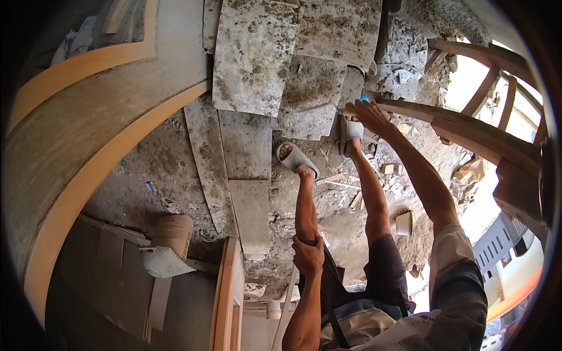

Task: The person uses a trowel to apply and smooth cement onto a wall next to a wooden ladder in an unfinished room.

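- Presently, the right hand [372,118] extends forward, low over the floor, with its fingers curled. A small pale object [350,109] shows at the fingertips; its type, and whether the fingers grasp it, cannot be determined.
- A small bright-blue object [364,98] shows just beyond the knuckles of the right hand; contact with the hand cannot be confirmed.
- The left hand [308,255] is clasped around the bare left leg [306,205] near the knee.
- Both feet wear grey open-toed slide sandals: the left sandal [300,159] stands behind the right sandal [353,131], which is directly below the right hand.
- Ahead of the feet, a large mottled grey rectangular sheet [254,55] overlaps further stained sheets on the dirt-covered grey floor [158,169].
- Left of the left sandal, a long narrow stained grey board [208,164] lies beside shorter grey panels [249,210].
- Right of the right hand, a thick brown wooden beam [468,126] runs toward the right edge.
- A whitish tapered container [404,223] lies right of the right leg, among scattered fragments.
- At lower left, a brown bulging sack [172,231] adjoins a pale greyish curved piece [164,262].
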The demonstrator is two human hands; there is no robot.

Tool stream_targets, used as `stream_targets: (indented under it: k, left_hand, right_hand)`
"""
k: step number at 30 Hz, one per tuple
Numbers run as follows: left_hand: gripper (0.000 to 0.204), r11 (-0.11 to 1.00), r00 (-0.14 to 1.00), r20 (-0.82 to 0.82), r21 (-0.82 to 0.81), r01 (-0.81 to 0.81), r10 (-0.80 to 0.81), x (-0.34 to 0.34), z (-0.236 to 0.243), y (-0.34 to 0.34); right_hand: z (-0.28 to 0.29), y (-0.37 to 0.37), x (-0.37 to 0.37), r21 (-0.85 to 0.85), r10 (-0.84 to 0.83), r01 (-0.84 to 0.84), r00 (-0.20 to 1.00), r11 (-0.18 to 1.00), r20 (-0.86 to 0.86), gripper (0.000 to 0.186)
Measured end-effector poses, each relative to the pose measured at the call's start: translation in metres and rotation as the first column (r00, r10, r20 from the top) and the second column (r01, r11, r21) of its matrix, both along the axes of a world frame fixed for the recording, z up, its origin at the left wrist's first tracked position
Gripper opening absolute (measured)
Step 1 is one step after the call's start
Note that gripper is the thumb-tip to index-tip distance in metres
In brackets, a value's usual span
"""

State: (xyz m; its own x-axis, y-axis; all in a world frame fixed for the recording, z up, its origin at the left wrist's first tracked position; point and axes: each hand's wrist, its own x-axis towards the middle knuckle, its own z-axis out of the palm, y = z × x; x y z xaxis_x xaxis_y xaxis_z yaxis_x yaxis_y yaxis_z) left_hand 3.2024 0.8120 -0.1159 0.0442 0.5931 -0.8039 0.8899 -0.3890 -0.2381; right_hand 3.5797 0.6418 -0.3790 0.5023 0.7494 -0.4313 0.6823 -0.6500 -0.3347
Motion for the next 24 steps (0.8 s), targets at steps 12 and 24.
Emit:
stream_targets:
  k: [12,24]
  left_hand:
    - [0.081,1.0,1.0,-0.02,-0.004,-0.008,0.008,0.004,-0.006,-0.011]
    - [0.081,0.996,0.996,-0.039,-0.032,-0.079,0.078,0.016,-0.004,-0.008]
  right_hand:
    - [-0.011,-0.014,-0.023,-0.039,0.245,-0.244,0.969,0.969,0.042,0.04]
    - [-0.016,-0.006,-0.054,-0.239,0.287,-0.325,0.941,0.915,-0.181,0.045]
